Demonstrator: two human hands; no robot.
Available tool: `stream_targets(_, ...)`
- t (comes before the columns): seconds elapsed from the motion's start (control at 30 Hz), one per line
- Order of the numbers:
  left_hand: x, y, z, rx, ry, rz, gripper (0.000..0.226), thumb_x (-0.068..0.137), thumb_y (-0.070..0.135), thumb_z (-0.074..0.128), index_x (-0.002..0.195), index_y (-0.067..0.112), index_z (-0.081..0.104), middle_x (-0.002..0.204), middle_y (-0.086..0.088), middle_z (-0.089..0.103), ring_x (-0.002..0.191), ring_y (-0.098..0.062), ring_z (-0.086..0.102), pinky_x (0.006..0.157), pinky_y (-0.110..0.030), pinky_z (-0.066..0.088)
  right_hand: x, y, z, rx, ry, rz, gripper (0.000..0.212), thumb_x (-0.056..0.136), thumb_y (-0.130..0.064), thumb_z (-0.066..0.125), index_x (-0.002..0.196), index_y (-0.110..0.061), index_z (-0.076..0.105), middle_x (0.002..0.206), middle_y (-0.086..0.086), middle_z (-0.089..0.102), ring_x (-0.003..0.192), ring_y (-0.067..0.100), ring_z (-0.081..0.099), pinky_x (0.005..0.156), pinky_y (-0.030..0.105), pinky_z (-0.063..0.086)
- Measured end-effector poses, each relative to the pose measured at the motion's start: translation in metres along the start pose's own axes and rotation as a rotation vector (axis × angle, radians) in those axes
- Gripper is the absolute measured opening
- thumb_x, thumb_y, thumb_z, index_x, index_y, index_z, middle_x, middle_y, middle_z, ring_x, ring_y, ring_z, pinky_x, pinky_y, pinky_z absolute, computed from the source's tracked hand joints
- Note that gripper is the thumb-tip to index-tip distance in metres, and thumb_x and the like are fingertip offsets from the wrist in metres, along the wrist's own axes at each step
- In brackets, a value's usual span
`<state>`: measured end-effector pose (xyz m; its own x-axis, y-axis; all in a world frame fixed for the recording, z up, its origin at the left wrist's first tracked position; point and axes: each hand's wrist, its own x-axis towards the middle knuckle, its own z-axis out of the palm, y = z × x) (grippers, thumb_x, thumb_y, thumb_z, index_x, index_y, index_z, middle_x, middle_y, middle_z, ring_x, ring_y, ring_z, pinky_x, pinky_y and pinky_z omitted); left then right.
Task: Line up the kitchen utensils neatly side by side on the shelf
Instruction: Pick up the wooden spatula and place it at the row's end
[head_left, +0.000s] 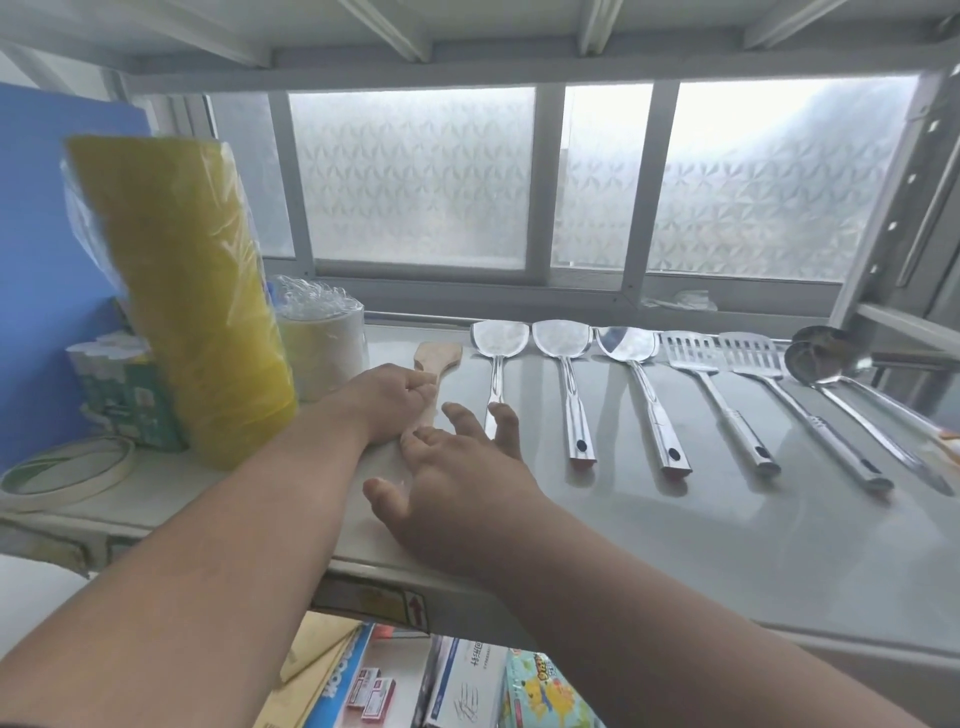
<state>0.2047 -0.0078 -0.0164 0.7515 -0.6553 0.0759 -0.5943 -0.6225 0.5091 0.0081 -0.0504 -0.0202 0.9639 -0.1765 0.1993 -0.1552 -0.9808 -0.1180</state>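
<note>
The left hand (395, 400) is lying curled over the handle of the wooden spatula (435, 366), fingers folded down onto it and pressing it to the steel shelf (675, 545); whether the thumb is wrapping under the handle I cannot tell. The right hand (457, 478) is hovering just right of the left, fingers spread and grasping nothing, its fingertips reaching near the spatula's lower handle end and covering the handle end of the nearest steel turner (497, 345).

Beyond and to the right of the right hand, the row is lying blade-away, handles toward the person: two more solid steel turners (563, 340) (626, 345), then two slotted turners (691, 353) (750, 356), then two ladles (826, 358) farthest right, their bowls overlapping.

Risks, as judgement:
- The wooden spatula is sitting tilted and its blade is ending short of the steel blades; sliding it straight with the left hand alone is likely swinging the blade rather than shifting the whole piece.
- The open right hand is hanging over the first turner's handle; a careless sweep is risking nudging it out of line.
- Left of the left hand, the yellow wrapped roll (192, 312) is leaning, with the clear-wrapped stack of disposable cups (324, 343) behind it, close to the hand; a bump from the forearm could be toppling either one onto the row.

Containers: the cup stack is sealed in film, nothing visible inside. A green tissue pack (124, 395) is standing farther left, unopened as far as I can see.
</note>
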Motion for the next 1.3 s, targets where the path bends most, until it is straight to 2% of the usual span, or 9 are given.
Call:
stream_targets(0.07, 0.0031, -0.0022, 0.0009, -0.001, -0.009, 0.013, 0.025, 0.105, 0.047, 0.051, 0.083, 0.046, 0.064, 0.107, 0.013, 0.059, 0.106, -0.014, 0.054, 0.111, -0.040, 0.044, 0.0007, 0.0004, 0.0013, 0.000, -0.001, -0.002, 0.077, 0.098, -0.062, 0.023, 0.156, -0.011, 0.033, 0.162, 0.001, 0.035, 0.156, 0.022, 0.002, 0.116, 0.059, -0.017)
stream_targets(0.13, 0.0056, -0.0035, 0.0016, -0.012, -0.009, 0.018, 0.018, 0.104, 0.046, 0.051, 0.090, 0.047, 0.062, 0.103, 0.013, 0.056, 0.101, -0.013, 0.052, 0.109, -0.040, 0.045, 0.0013, 0.0011, 0.0033, -0.003, 0.002, -0.008, 0.078, 0.098, -0.062, 0.023, 0.156, -0.012, 0.032, 0.163, 0.001, 0.034, 0.156, 0.023, 0.002, 0.115, 0.058, -0.017)
stream_targets(0.27, 0.0054, -0.0045, 0.0013, -0.046, 0.018, 0.023, 0.021, 0.103, 0.041, 0.056, 0.086, 0.044, 0.068, 0.104, 0.013, 0.060, 0.103, -0.013, 0.054, 0.107, -0.035, 0.044, 0.0010, 0.0015, 0.0037, -0.002, 0.002, -0.026, 0.077, 0.098, -0.063, 0.024, 0.157, -0.013, 0.032, 0.163, -0.001, 0.035, 0.156, 0.022, 0.002, 0.114, 0.057, -0.017)
stream_targets(0.33, 0.0028, -0.0032, 0.0010, -0.051, 0.019, 0.013, 0.027, 0.103, 0.042, 0.057, 0.079, 0.049, 0.069, 0.114, 0.010, 0.067, 0.114, -0.014, 0.059, 0.113, -0.036, 0.044, 0.0011, 0.0014, 0.0027, 0.003, -0.004, -0.029, 0.077, 0.098, -0.063, 0.025, 0.156, -0.014, 0.033, 0.163, -0.001, 0.035, 0.156, 0.020, 0.003, 0.116, 0.057, -0.016)
stream_targets(0.4, 0.0007, -0.0022, 0.0006, -0.058, 0.019, -0.004, 0.021, 0.103, 0.044, 0.058, 0.094, 0.055, 0.074, 0.132, 0.010, 0.070, 0.128, -0.015, 0.059, 0.118, -0.037, 0.041, 0.0006, 0.0015, 0.0017, 0.004, -0.012, -0.033, 0.077, 0.099, -0.063, 0.025, 0.156, -0.013, 0.033, 0.163, -0.001, 0.035, 0.155, 0.020, 0.004, 0.117, 0.057, -0.014)
stream_targets(0.47, -0.0002, -0.0015, 0.0003, -0.073, 0.028, -0.009, 0.025, 0.104, 0.043, 0.058, 0.120, 0.047, 0.076, 0.142, 0.009, 0.067, 0.134, -0.016, 0.058, 0.119, -0.035, 0.040, 0.0005, 0.0014, 0.0010, 0.002, -0.008, -0.053, 0.076, 0.099, -0.062, 0.026, 0.155, -0.013, 0.035, 0.162, -0.001, 0.037, 0.155, 0.021, 0.007, 0.119, 0.057, -0.010)
stream_targets(0.6, -0.0009, -0.0025, -0.0012, -0.088, 0.012, -0.019, 0.034, 0.103, 0.044, 0.059, 0.136, 0.041, 0.071, 0.149, 0.012, 0.062, 0.137, -0.014, 0.055, 0.120, -0.034, 0.039, 0.0006, 0.0007, 0.0024, -0.014, 0.019, -0.109, 0.070, 0.100, -0.061, 0.027, 0.148, -0.015, 0.047, 0.157, -0.003, 0.043, 0.151, 0.022, 0.015, 0.117, 0.060, -0.004)
stream_targets(1.0, -0.0014, -0.0016, -0.0013, -0.080, 0.041, -0.017, 0.036, 0.103, 0.043, 0.060, 0.137, 0.042, 0.069, 0.151, 0.013, 0.060, 0.138, -0.013, 0.054, 0.117, -0.030, 0.038, -0.0001, 0.0015, 0.0030, 0.011, 0.036, -0.105, 0.066, 0.101, -0.059, 0.027, 0.144, -0.016, 0.052, 0.154, -0.004, 0.047, 0.148, 0.022, 0.021, 0.115, 0.059, -0.003)
stream_targets(1.3, -0.0023, -0.0002, -0.0002, -0.085, 0.045, -0.003, 0.038, 0.105, 0.037, 0.059, 0.142, 0.032, 0.068, 0.155, 0.006, 0.059, 0.143, -0.014, 0.052, 0.118, -0.026, 0.034, -0.0018, 0.0015, 0.0018, 0.024, 0.047, -0.102, 0.061, 0.101, -0.057, 0.027, 0.138, -0.018, 0.056, 0.151, -0.003, 0.049, 0.149, 0.022, 0.021, 0.116, 0.059, 0.000)
